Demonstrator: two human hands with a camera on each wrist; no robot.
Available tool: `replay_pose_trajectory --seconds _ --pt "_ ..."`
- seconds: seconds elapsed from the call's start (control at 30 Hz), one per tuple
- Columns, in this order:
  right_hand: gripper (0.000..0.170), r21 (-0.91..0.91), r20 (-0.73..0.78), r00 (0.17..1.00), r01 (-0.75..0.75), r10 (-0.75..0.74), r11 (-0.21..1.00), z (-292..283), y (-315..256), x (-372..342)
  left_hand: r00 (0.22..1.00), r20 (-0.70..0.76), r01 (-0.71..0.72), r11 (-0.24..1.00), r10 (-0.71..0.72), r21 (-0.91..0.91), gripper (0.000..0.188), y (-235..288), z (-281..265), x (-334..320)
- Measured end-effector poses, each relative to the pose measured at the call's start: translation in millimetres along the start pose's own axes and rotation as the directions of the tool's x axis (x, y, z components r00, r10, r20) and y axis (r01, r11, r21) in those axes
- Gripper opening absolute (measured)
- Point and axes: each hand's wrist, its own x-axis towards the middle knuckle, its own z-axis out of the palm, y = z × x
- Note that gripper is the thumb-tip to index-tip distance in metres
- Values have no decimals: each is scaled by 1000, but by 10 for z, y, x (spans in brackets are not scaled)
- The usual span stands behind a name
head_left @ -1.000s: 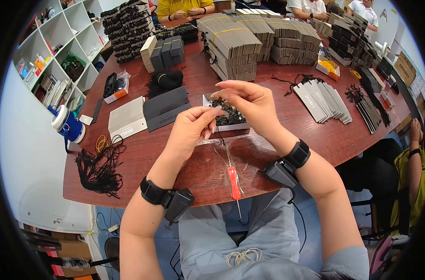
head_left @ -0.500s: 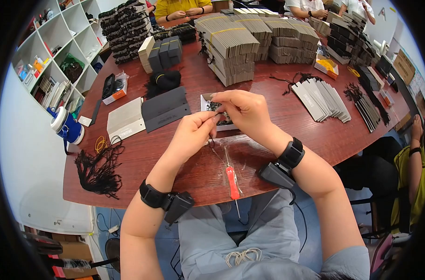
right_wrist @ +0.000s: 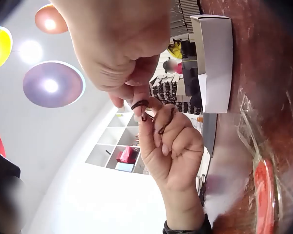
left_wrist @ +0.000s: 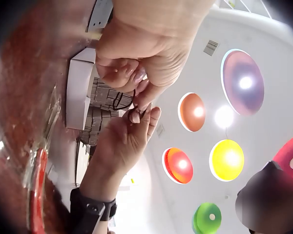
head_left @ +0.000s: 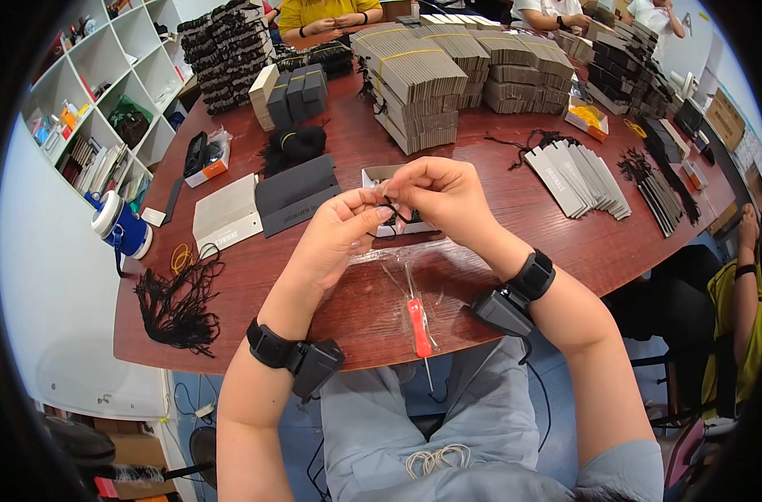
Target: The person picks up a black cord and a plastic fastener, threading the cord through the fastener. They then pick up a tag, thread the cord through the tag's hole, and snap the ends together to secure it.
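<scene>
A thin black cord (head_left: 394, 212) is looped between my two hands, just above the near side of a small white box (head_left: 413, 226). My left hand (head_left: 337, 232) pinches the cord with thumb and forefinger; in the right wrist view part of the cord (right_wrist: 167, 122) curves across its fingers. The right hand (head_left: 445, 199) meets it from the other side, thumb and fingertips pinching the cord's loop (right_wrist: 140, 104). Both hands' fingertips come together at the loop. The box's contents are mostly hidden behind the hands.
A red-handled tool (head_left: 418, 325) with a thin metal shaft lies by clear plastic, its end past the table edge. Black cords (head_left: 178, 305) lie left, grey and dark cards (head_left: 299, 197) behind. Fanned grey tags (head_left: 565, 180) lie right; banded stacks (head_left: 414, 84) stand farther back.
The right hand has come down and in against the left fingertips. The cord, hanging below the left hand before, now forms a loop between both hands.
</scene>
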Motion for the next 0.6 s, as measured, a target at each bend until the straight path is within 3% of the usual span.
replay_pose_trajectory --seconds 0.1,0.2,0.33,0.4,0.6 --pt "7 155 51 992 -121 114 981 -3 -60 0 995 71 80 994 -75 -69 17 0 -77 -8" --pt "5 169 74 973 -229 219 959 -18 -112 7 987 105 132 988 -123 -81 15 -19 -130 -1" --pt "6 249 115 961 -271 250 930 -28 -71 13 976 151 168 982 -154 -85 13 -48 -181 9" --pt "7 251 156 936 -346 315 904 -37 -98 14 974 145 196 966 -172 -169 7 -47 -165 6" --pt "11 279 129 902 -431 411 858 -70 -65 49 988 95 141 972 -125 -190 11 -51 -145 -1"
